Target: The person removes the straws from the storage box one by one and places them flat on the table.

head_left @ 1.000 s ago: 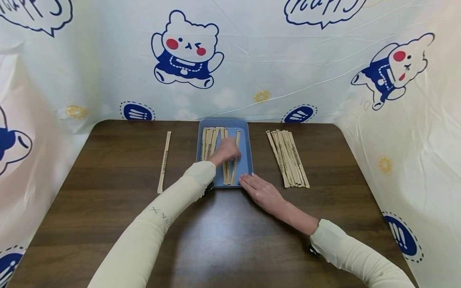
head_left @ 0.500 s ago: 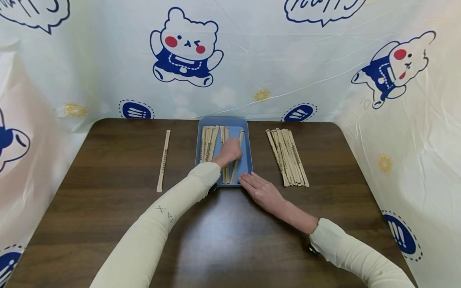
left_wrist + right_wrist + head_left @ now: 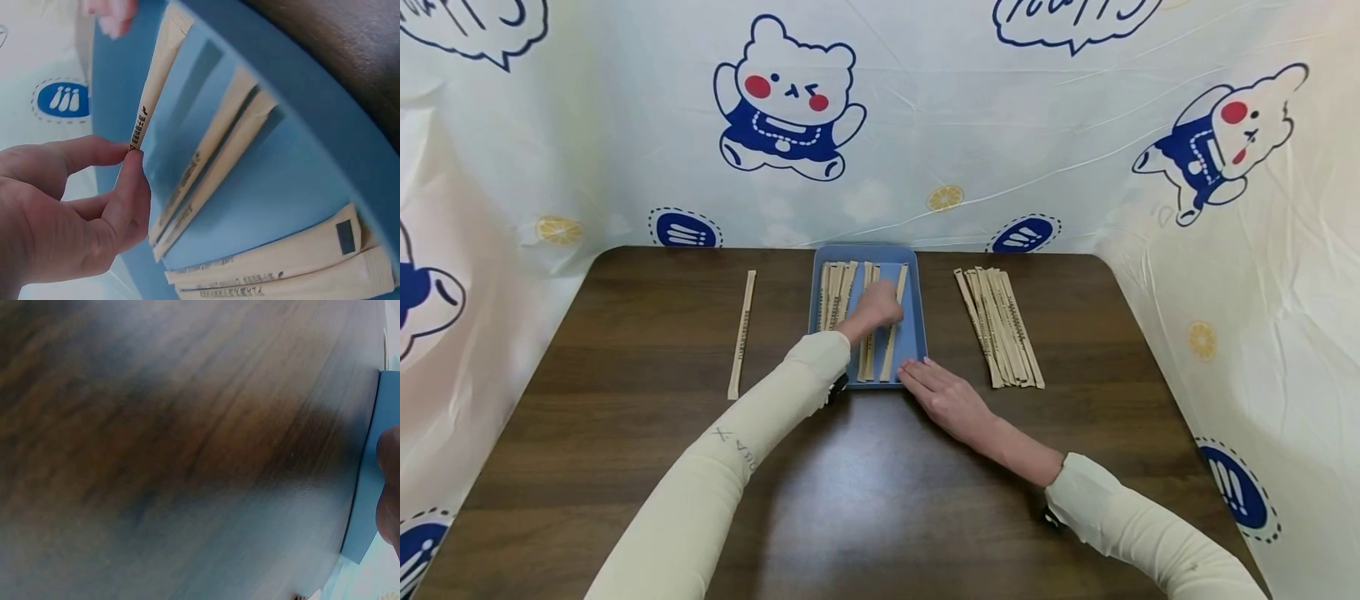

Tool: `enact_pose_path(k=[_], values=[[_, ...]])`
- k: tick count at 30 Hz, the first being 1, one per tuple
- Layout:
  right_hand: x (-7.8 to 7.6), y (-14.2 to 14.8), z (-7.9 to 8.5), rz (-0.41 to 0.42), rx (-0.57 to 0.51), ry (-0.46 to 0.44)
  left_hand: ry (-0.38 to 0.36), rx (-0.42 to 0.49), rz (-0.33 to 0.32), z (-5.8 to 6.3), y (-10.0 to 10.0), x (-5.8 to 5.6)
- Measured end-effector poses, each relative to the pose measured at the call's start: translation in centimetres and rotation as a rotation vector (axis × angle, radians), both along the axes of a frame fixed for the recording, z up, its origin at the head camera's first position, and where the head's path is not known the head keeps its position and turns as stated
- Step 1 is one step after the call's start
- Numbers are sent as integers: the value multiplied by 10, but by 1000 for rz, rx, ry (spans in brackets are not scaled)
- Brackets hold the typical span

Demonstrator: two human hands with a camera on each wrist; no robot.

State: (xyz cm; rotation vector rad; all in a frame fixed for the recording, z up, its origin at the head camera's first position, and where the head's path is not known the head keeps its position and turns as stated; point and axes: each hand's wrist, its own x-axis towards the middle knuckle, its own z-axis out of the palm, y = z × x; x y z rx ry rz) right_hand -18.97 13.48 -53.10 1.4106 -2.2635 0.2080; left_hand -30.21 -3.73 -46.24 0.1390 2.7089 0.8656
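Observation:
In the head view my left hand (image 3: 874, 307) is over the blue tray (image 3: 919, 333). Its thumb and index finger pinch a slim paper-wrapped stick (image 3: 156, 78), raised at a slant above the tray floor in the left wrist view. Two similar wrapped sticks (image 3: 209, 169) lie side by side below it. A further bunch of wrapped sticks (image 3: 835, 292) fills the tray's left side, partly hidden by my left hand and sleeve. My right hand (image 3: 946, 402) rests with straight fingers at the tray's near right corner. The right wrist view catches only its fingers (image 3: 390, 481) against the tray wall.
One wrapped stick (image 3: 742, 333) lies alone on the brown table (image 3: 662, 333), left of the tray. To the tray's right is a loose pile of wrapped sticks (image 3: 1000, 329). A printed curtain (image 3: 925, 125) hangs behind the table and along its sides.
The pinched stick has shifted slightly right, its far end moving most. The far ends of the two neighbouring sticks have also swung a little right. My right hand has stayed put.

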Motion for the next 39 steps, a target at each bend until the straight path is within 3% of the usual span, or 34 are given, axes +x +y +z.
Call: enact_pose_path(k=[6, 12, 18, 25, 31, 39], values=[[1, 1, 0, 2, 0, -2, -87, 82, 29, 14, -16, -2], [1, 2, -1, -5, 1, 2, -60, 166, 54, 26, -44, 2], [3, 1, 0, -7, 8, 10, -51, 177, 99, 29, -74, 3], [5, 0, 0, -7, 0, 20, -50, 151, 178, 31, -116, 5], [4, 1, -1, -8, 0, 10, -77, 142, 200, 31, -149, 21], [3, 1, -1, 0, -12, 6, -51, -18, 193, 19, -186, 34]])
